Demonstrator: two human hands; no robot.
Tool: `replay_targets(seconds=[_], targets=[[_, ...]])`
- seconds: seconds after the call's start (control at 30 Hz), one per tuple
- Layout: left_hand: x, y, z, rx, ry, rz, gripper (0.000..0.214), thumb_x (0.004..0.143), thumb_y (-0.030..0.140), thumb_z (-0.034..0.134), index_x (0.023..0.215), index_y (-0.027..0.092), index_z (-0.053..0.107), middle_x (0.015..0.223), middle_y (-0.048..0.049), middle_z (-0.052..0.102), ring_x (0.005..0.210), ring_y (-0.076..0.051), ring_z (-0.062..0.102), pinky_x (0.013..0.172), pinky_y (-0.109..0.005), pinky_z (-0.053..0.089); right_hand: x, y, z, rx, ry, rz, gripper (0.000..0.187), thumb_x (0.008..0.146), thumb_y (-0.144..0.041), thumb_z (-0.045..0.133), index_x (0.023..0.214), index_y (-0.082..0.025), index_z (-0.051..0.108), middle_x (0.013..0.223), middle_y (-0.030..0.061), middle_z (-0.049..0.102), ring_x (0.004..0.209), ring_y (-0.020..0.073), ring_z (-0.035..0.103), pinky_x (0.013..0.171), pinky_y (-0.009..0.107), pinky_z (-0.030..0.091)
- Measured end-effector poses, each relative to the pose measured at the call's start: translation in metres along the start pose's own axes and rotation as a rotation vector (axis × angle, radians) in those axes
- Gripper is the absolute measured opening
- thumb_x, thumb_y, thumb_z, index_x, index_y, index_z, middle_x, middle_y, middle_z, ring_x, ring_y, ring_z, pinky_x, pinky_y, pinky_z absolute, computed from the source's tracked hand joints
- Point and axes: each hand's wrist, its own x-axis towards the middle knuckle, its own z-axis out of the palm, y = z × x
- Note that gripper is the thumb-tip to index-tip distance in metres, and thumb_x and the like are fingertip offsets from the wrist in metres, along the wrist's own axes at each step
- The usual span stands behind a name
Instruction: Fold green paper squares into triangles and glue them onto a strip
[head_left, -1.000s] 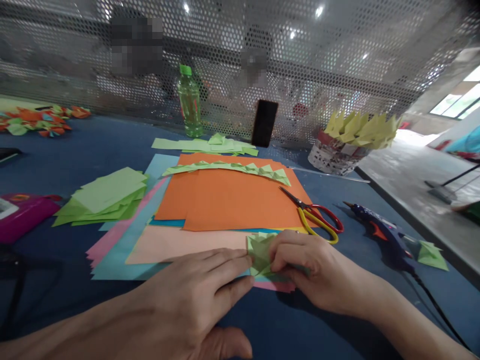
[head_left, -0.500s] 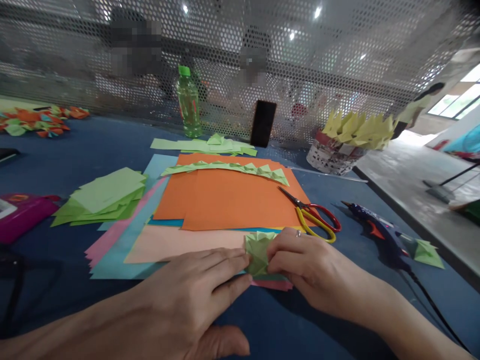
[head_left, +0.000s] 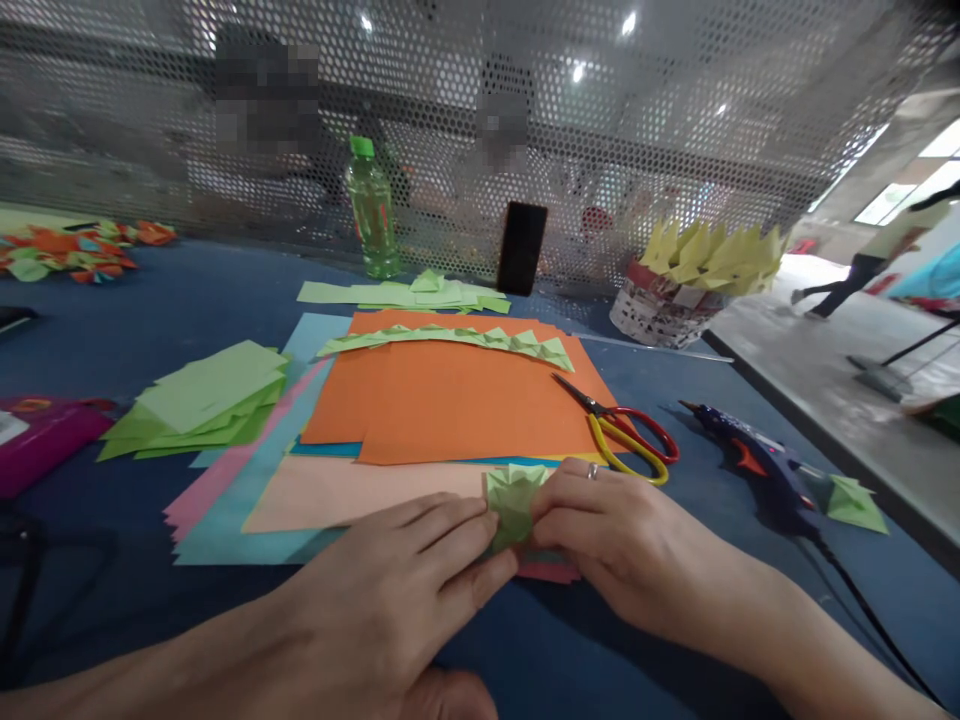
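A small square of green folded paper (head_left: 514, 500) lies over the front edge of the stacked coloured sheets. Its right side is gripped by the bent fingers of my right hand (head_left: 600, 530), which wears a ring. My left hand (head_left: 397, 570) lies stretched out from the left, its fingertips touching the paper's left side and lower edge; its thumb is partly cut off by the frame. Behind my right hand, scissors (head_left: 619, 430) with red and yellow handles rest on orange sheets (head_left: 450, 400). A folded green strip (head_left: 450, 337) with raised points crosses the far part of these sheets.
A stack of green paper (head_left: 202, 395) sits at the left, beside a magenta device (head_left: 52, 440). On the right are a glue gun (head_left: 757, 465) and a green folded piece (head_left: 855, 503). A bottle (head_left: 373, 215), phone (head_left: 523, 247) and decorated basket (head_left: 652, 310) stand behind. A person walks far right.
My left fingers have slid slightly right along the paper's lower edge. My right hand keeps its grip. The person in the background has come further into view.
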Motion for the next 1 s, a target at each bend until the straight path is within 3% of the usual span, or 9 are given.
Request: replay_targets(seconds=[0.17, 0.3, 0.47, 0.57, 0.67, 1.0], targets=[[0.0, -0.004, 0.007, 0.003, 0.007, 0.004, 0.067, 0.095, 0.069, 0.048, 0.133, 0.016, 0.06, 0.131, -0.0151, 0.065, 0.121, -0.031, 0.06, 0.107, -0.044, 0.045, -0.003, -0.002, -0.004, 0.01, -0.011, 0.027, 0.025, 0.094, -0.005, 0.047, 0.096, -0.018, 0.069, 0.094, 0.0062, 0.068, 0.086, 0.019, 0.059, 0.076, 0.031, 0.046], [0.001, -0.002, 0.008, -0.013, 0.033, -0.011, 0.066, 0.097, 0.068, 0.044, 0.133, 0.016, 0.059, 0.126, -0.0147, 0.066, 0.115, -0.031, 0.061, 0.104, -0.045, 0.046, -0.005, -0.007, -0.01, 0.046, -0.024, 0.098, 0.019, 0.083, -0.006, 0.057, 0.092, -0.019, 0.067, 0.091, 0.0057, 0.067, 0.085, 0.0206, 0.06, 0.078, 0.034, 0.047], [0.005, -0.002, 0.0, -0.007, -0.075, 0.007, 0.07, 0.095, 0.069, 0.048, 0.139, 0.016, 0.054, 0.13, -0.0144, 0.065, 0.117, -0.03, 0.059, 0.104, -0.042, 0.045, 0.0, -0.005, -0.002, 0.067, 0.176, 0.307, 0.007, 0.095, -0.019, 0.057, 0.088, -0.019, 0.059, 0.091, 0.0045, 0.063, 0.086, 0.0189, 0.058, 0.076, 0.033, 0.045], [0.007, -0.002, -0.001, -0.01, -0.059, -0.003, 0.072, 0.095, 0.071, 0.046, 0.14, 0.016, 0.054, 0.127, -0.0139, 0.066, 0.112, -0.03, 0.061, 0.101, -0.041, 0.045, 0.003, 0.0, 0.011, -0.002, 0.18, 0.435, 0.02, 0.091, -0.029, 0.07, 0.083, -0.02, 0.054, 0.089, 0.0027, 0.061, 0.084, 0.02, 0.056, 0.073, 0.033, 0.042], [0.007, -0.002, -0.001, -0.008, -0.056, -0.004, 0.073, 0.094, 0.071, 0.047, 0.142, 0.016, 0.053, 0.127, -0.0135, 0.066, 0.111, -0.03, 0.062, 0.103, -0.042, 0.044, 0.004, 0.002, 0.02, -0.055, 0.152, 0.495, 0.028, 0.084, -0.027, 0.078, 0.084, -0.021, 0.051, 0.092, 0.0017, 0.06, 0.086, 0.021, 0.055, 0.074, 0.034, 0.041], [0.001, 0.0, 0.004, -0.032, 0.0, -0.047, 0.063, 0.097, 0.068, 0.046, 0.135, 0.019, 0.061, 0.137, -0.0122, 0.063, 0.124, -0.03, 0.056, 0.11, -0.044, 0.042, 0.002, 0.002, 0.015, -0.016, 0.123, 0.584, 0.026, 0.083, -0.016, 0.072, 0.092, -0.022, 0.049, 0.092, 0.0013, 0.061, 0.086, 0.0204, 0.058, 0.075, 0.033, 0.043]])
